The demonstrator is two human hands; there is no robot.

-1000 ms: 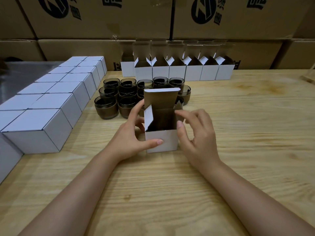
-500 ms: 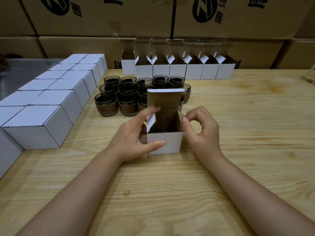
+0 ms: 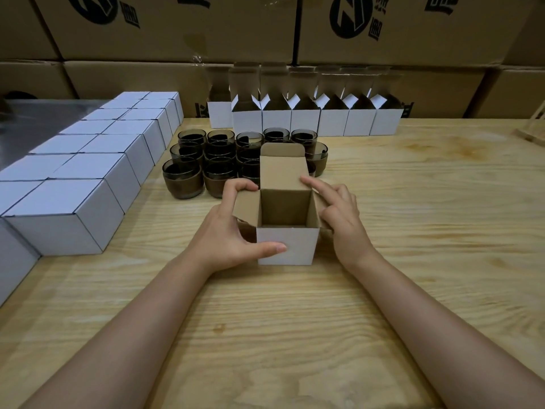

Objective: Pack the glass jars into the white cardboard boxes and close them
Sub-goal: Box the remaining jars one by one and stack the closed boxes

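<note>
Head view is showing the left hand (image 3: 227, 231) and right hand (image 3: 342, 219) gripping side flaps of the empty white box (image 3: 287, 246) on the surface (image 3: 265, 335), just before the glass jars (image 3: 188, 175); flaps springing inward risk blocking a jar.

Light wooden table (image 3: 295, 335) seen across foreground, grain run left to right; small dark knot (image 3: 218, 328) noted near centre. Large brown cartons (image 3: 177, 28) stacked as wall behind table, two tiers seen. Black logo (image 3: 351, 16) and black characters printed on upper cartons, cut off by top edge. Clear tape strip (image 3: 196, 59) seen on carton seam. Grey reflective surface (image 3: 38, 119) seen far left. Wooden slatted object (image 3: 533, 128) cropped at right edge, kind not determined.
</note>
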